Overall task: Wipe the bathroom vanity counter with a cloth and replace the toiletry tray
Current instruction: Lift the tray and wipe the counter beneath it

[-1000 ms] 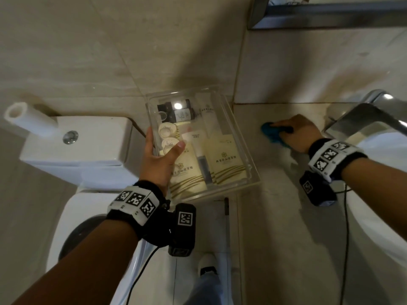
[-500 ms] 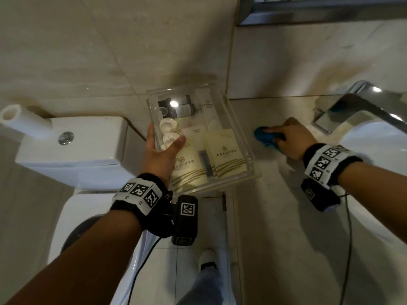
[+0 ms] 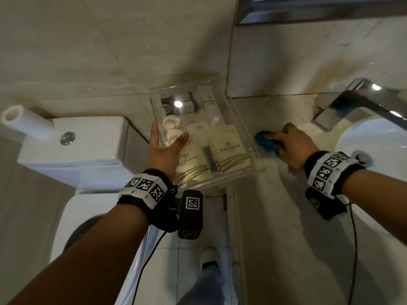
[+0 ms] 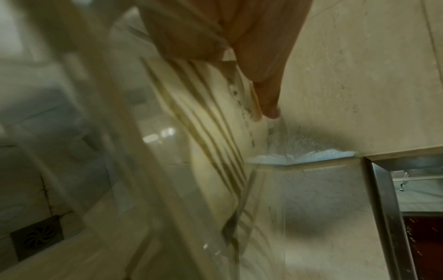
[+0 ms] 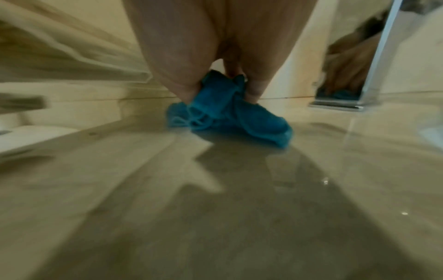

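A clear plastic toiletry tray [image 3: 239, 119] with sachets, small bottles and round caps hangs in the air left of the counter's edge. My left hand [image 3: 165, 148] grips its left wall, thumb inside the tray; the left wrist view shows that thumb [image 4: 266, 91] over the sachets. On the beige stone counter [image 3: 286, 216] my right hand [image 3: 290, 146] holds a crumpled blue cloth [image 3: 265, 142] and presses it onto the surface. In the right wrist view the cloth [image 5: 230, 113] is bunched between my fingers and touches the counter.
A chrome faucet [image 3: 356, 102] and a white basin [image 3: 378, 164] lie right of the cloth. A white toilet cistern [image 3: 88, 146] with a paper roll [image 3: 24, 122] stands at the left, the toilet bowl below it. A mirror frame [image 3: 308, 12] runs above.
The view has shifted slightly. My right hand slid the blue cloth a little along the counter near the faucet. The left hand keeps the tray raised in about the same place.
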A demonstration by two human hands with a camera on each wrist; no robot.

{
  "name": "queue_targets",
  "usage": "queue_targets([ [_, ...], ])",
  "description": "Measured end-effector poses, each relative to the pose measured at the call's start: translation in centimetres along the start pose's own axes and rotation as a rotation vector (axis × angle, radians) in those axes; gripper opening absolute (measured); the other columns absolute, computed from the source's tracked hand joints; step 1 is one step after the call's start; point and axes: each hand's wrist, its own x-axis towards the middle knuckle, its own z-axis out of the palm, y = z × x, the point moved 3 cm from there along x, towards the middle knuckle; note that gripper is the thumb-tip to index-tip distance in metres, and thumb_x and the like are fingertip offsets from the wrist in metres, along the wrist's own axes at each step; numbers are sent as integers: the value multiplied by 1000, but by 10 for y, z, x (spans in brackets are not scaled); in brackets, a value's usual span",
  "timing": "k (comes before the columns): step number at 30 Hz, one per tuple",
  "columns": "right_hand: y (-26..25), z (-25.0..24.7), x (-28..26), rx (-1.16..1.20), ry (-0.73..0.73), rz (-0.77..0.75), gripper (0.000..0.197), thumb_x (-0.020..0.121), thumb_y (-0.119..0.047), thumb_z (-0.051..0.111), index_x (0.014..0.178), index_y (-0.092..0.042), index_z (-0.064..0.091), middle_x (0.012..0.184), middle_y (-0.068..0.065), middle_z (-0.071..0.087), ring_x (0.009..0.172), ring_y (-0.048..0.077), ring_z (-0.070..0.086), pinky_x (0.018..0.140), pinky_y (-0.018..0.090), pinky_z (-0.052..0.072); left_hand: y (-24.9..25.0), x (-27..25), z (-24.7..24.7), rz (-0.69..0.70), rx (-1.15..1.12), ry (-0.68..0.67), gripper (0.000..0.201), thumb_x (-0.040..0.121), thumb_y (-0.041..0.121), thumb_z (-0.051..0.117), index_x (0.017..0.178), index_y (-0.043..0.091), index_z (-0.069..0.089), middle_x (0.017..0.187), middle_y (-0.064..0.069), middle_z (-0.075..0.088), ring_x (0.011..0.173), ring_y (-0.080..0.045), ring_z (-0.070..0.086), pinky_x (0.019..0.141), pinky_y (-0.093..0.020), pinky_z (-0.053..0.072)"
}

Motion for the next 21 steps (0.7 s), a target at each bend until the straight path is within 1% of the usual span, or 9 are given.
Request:
queue_targets([
  [2,13,-6,9,22,32,15,45,90,-10,51,133,-24,52,116,22,45,93,41,53,88,33,42,0,1,-1,5,6,11,86,82,10,71,147,40,23,117,-1,65,94,-20,69,74,-42,59],
  [5,43,-15,23,10,109,265,46,93,-10,47,138,-24,46,133,25,36,108,46,49,99,39,40,-2,1,-2,19,33,23,87,80,14,74,147,38,24,124,-3,62,100,-21,67,81,-47,57],
  [7,46,-13,24,-1,104,336,49,92,-10,50,138,-24,44,137,25,31,113,49,45,102,42,38,-2,0,-4,19,46,22,86,80,16,75,147,37,25,125,-4,62,102,-22,67,82,-48,56],
  [10,27,-4,8,-8,92,253,52,88,-12,55,138,-21,44,125,23,38,102,46,48,94,39,41,-5,-2,-4,7,19,3,85,80,14,75,146,37,26,125,-5,62,103,-24,67,82,-52,56],
  [13,10,9,-15,16,85,92,49,88,-11,55,136,-22,49,115,23,43,92,43,49,83,36,40,-5,-5,-4,-4,10,14,87,80,13,74,146,40,24,125,-4,62,103,-25,67,82,-51,56],
  [16,21,8,-11,43,84,23,46,90,-10,50,135,-23,50,112,22,44,92,41,50,83,35,39,-5,-8,-3,-3,16,28,88,82,13,71,148,40,20,126,-4,61,104,-24,66,82,-48,56],
  [17,30,5,-6,46,103,54,46,91,-10,49,135,-24,50,114,23,44,95,42,51,86,35,41,-5,-10,-2,1,23,31,88,83,13,71,148,41,19,126,-4,60,103,-23,66,82,-47,57],
  [19,50,-5,-1,66,167,214,45,92,-12,46,136,-24,48,125,24,42,107,47,48,97,39,39,-5,-13,-4,6,36,40,89,83,13,70,147,42,16,124,-2,61,101,-21,66,78,-43,58],
  [21,63,-13,-5,81,193,389,43,94,-17,43,136,-25,46,137,23,34,119,50,39,108,44,32,-5,-17,-6,10,46,46,89,83,14,70,148,41,15,125,-1,59,101,-20,66,77,-41,58],
])
